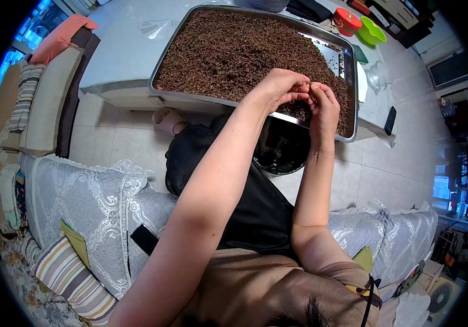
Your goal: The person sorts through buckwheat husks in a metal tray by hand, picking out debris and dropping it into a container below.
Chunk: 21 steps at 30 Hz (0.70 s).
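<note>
A large metal tray [356, 90] holds a broad heap of small brown dried bits [239, 46], which look like peppercorns. Over the tray's near right part, my left hand [284, 90] and my right hand [324, 103] meet at the fingertips. Both have thumb and fingers pinched together. Whatever lies between the fingertips is too small to make out. Below the hands, a black-lined bin [282, 147] stands between my legs, partly under the tray's near edge.
The tray rests on a white table [119, 54]. On its right side are a red container [346, 22], a green bowl [372, 31], a clear glass dish [378, 75] and a black remote [390, 120]. Lace-covered sofa seating [86, 196] surrounds me.
</note>
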Tool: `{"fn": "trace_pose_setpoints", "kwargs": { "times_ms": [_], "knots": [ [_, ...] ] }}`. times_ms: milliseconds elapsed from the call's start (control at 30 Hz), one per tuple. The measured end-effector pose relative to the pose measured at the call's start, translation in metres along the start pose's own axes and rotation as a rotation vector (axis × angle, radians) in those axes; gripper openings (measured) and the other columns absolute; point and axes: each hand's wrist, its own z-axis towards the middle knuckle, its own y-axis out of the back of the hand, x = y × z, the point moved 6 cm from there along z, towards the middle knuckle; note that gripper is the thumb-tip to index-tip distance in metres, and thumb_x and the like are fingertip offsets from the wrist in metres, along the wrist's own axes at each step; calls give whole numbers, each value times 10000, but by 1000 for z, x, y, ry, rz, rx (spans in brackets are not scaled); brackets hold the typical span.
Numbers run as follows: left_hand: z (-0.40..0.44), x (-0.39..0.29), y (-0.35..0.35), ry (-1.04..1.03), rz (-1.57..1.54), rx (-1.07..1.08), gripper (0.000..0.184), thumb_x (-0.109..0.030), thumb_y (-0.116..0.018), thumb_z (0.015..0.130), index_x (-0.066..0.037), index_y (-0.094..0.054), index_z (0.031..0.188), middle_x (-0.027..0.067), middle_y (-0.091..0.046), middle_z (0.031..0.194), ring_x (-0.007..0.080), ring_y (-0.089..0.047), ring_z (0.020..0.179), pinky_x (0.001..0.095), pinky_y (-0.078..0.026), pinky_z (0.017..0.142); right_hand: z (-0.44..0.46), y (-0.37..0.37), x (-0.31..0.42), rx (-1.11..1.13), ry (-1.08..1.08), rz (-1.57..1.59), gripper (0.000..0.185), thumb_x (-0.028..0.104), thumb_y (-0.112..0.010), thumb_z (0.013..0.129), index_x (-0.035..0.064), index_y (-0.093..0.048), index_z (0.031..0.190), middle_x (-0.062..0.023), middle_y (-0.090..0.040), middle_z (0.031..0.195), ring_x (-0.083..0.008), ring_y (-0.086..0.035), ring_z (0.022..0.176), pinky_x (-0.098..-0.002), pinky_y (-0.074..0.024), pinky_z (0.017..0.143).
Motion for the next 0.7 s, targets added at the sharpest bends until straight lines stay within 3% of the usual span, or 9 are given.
{"fn": "trace_pose_setpoints", "kwargs": {
  "times_ms": [67, 233, 367, 467, 567, 700],
  "knots": [
    [1, 1, 2, 5, -17, 20, 184, -121, -660, 897, 11, -658, 1026, 55, -672, 849, 96, -639, 759, 241, -572, 716, 5, 5, -6, 27, 38, -110, 142, 143, -652, 918, 11, -667, 969, -18, -660, 887, -75, -580, 774, -220, -468, 681],
    [8, 0, 6, -203, 308, -62, 185, -166, -749, 812, -19, -698, 913, 63, -696, 815, 119, -659, 724, 241, -537, 636, -1, -6, 10, 36, 394, -672, 195, 182, -612, 948, -6, -655, 978, -85, -662, 876, -160, -606, 801, -286, -490, 748],
    [18, 4, 13, -296, 184, -146, 84, -55, -694, 794, 29, -685, 795, 100, -682, 701, 157, -658, 592, 292, -556, 522, -2, -11, 12, 67, 409, -758, 175, 157, -578, 965, -5, -645, 950, -91, -668, 886, -156, -609, 821, -298, -485, 759],
    [21, 8, 10, -265, 281, -195, 95, 13, -603, 810, 58, -676, 769, 127, -670, 675, 171, -656, 573, 300, -552, 504, -13, -21, 28, 39, 567, -1015, 182, 174, -585, 948, -4, -619, 936, -142, -638, 856, -263, -597, 773, -354, -478, 743],
    [14, 7, 8, -248, 402, -202, 102, 29, -589, 801, 57, -686, 785, 124, -674, 676, 168, -655, 565, 299, -545, 510, -14, -23, 27, 55, 521, -996, 195, 186, -600, 934, -7, -601, 904, -137, -624, 829, -261, -577, 739, -358, -467, 708],
    [4, 0, 1, -273, 636, -180, 106, -26, -609, 790, 37, -690, 762, 113, -670, 636, 168, -655, 531, 317, -535, 535, 0, -2, 10, 35, 449, -884, 201, 182, -599, 937, -13, -585, 893, -92, -608, 794, -180, -556, 734, -324, -473, 727]
  ]
}}
